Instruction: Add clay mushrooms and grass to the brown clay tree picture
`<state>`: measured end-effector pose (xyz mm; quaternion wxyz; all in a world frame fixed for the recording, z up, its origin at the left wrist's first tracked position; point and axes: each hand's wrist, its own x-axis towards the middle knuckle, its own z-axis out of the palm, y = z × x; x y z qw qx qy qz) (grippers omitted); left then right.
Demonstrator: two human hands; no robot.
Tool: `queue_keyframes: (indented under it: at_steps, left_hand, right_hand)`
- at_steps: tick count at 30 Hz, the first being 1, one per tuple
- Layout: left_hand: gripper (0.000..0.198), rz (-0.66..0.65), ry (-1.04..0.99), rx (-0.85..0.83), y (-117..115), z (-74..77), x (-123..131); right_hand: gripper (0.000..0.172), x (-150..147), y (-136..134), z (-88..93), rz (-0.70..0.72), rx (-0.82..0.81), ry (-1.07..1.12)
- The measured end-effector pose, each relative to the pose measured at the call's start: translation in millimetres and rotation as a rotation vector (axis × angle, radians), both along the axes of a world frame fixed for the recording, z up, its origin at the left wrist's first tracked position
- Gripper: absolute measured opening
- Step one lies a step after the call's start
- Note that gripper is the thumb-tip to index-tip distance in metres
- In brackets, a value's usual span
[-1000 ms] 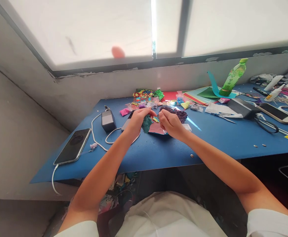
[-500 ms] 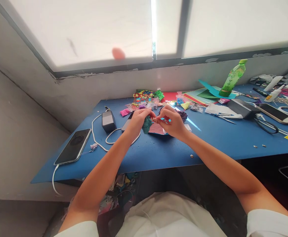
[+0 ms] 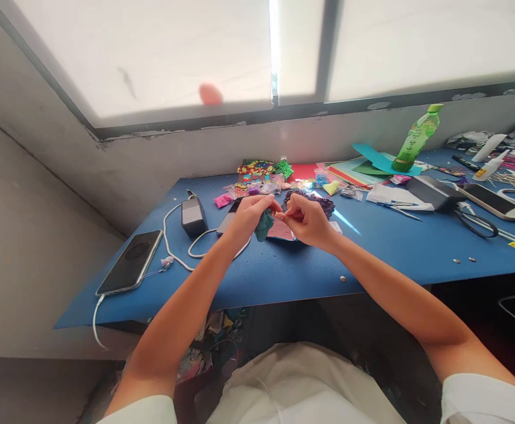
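My left hand [image 3: 249, 215] is closed around a small dark teal piece [image 3: 263, 225] that hangs below its fingers. My right hand [image 3: 306, 218] is pinched, its fingertips meeting the left hand's; what it pinches is too small to make out. Both hands hover over the blue table [image 3: 283, 265], above a reddish sheet [image 3: 280, 231]. A dark purple beaded piece [image 3: 321, 204] lies just behind the right hand. Small bags of coloured beads [image 3: 257, 176] are scattered beyond the hands.
A phone [image 3: 130, 261] on a white cable lies at the left, beside a black charger brick [image 3: 193, 215]. Coloured paper sheets [image 3: 358, 168], a green bottle [image 3: 417, 139], scissors [image 3: 475, 222], a second phone [image 3: 495, 202] and glue bottles [image 3: 489, 166] fill the right side.
My right hand lifted from the sheet and moved left until its pinched fingertips met my left hand. A teal paper strip by the bottle fell flat.
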<state>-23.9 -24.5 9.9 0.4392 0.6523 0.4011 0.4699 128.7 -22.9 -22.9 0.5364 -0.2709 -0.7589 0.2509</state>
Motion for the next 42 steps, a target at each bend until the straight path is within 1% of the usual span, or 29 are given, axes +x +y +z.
queue_keyframes:
  at_steps: [2, 4, 6, 8, 9, 10, 11, 13, 14, 16, 20, 24, 27, 32, 37, 39, 42]
  left_hand:
    - [0.033, 0.021, 0.018, 0.034, 1.1, -0.9, -0.3]
    - [0.033, 0.072, 0.021, 0.081, 2.5, -2.7, -0.6]
    - [0.034, 0.161, 0.027, 0.196, 3.0, -5.0, -0.6]
    - [0.040, 0.231, 0.063, 0.404, 1.9, -7.6, 0.0]
    - [0.044, 0.231, 0.087, 0.506, 0.8, -9.0, 0.6]
    - [0.048, 0.203, 0.111, 0.582, -0.5, -10.3, 1.5]
    - [0.050, 0.154, 0.129, 0.621, -1.8, -11.5, 2.4]
    - [0.052, 0.054, 0.139, 0.604, -3.8, -13.4, 4.5]
    - [0.051, 0.026, 0.141, 0.587, -4.2, -14.0, 5.3]
    - [0.049, 0.017, 0.125, 0.558, -3.8, -14.1, 6.0]
    - [0.043, 0.083, 0.004, 0.478, -0.2, -10.4, 3.1]
    - [0.037, 0.133, -0.070, 0.394, 2.3, -5.2, -1.2]
    - [0.035, 0.139, -0.073, 0.373, 2.7, -3.5, -2.2]
    - [0.035, 0.139, -0.076, 0.330, 2.4, -3.4, -2.0]
    - [0.036, 0.140, -0.040, 0.284, 1.3, -1.6, -2.2]
    - [0.035, 0.119, -0.021, 0.278, 1.0, -0.9, -2.1]
    - [0.037, 0.060, 0.018, 0.236, 0.7, 0.3, -1.9]
  right_hand:
    - [0.049, 0.1, -1.4, 2.0, 0.018, -0.053, 0.005]
    - [0.051, 0.6, -2.7, 4.8, 0.077, -0.156, 0.007]
    - [0.053, 1.6, -3.2, 7.7, 0.207, -0.318, 0.005]
    - [0.055, 2.6, -2.4, 9.4, 0.384, -0.511, 0.001]
    - [0.055, 3.1, -1.5, 9.5, 0.464, -0.601, 0.003]
    - [0.055, 3.3, -0.5, 9.1, 0.525, -0.676, 0.007]
    - [0.056, 3.4, 0.7, 8.4, 0.565, -0.730, 0.011]
    - [0.057, 3.3, 2.6, 6.6, 0.591, -0.779, 0.019]
    - [0.057, 3.1, 3.1, 5.9, 0.590, -0.783, 0.024]
    - [0.057, 2.9, 3.2, 5.9, 0.581, -0.776, 0.038]
    - [0.049, 4.6, 0.5, 10.2, 0.516, -0.730, 0.079]
    - [0.040, 6.7, -1.9, 14.6, 0.408, -0.676, 0.046]
    - [0.043, 6.0, -1.8, 15.6, 0.337, -0.623, 0.048]
    - [0.051, 4.0, -0.3, 14.1, 0.357, -0.565, 0.154]
    - [0.047, 3.0, -1.6, 12.8, 0.376, -0.499, 0.119]
    - [0.046, 2.4, -2.5, 13.4, 0.345, -0.455, 0.113]
    - [0.043, 2.1, -4.2, 15.2, 0.261, -0.403, 0.154]
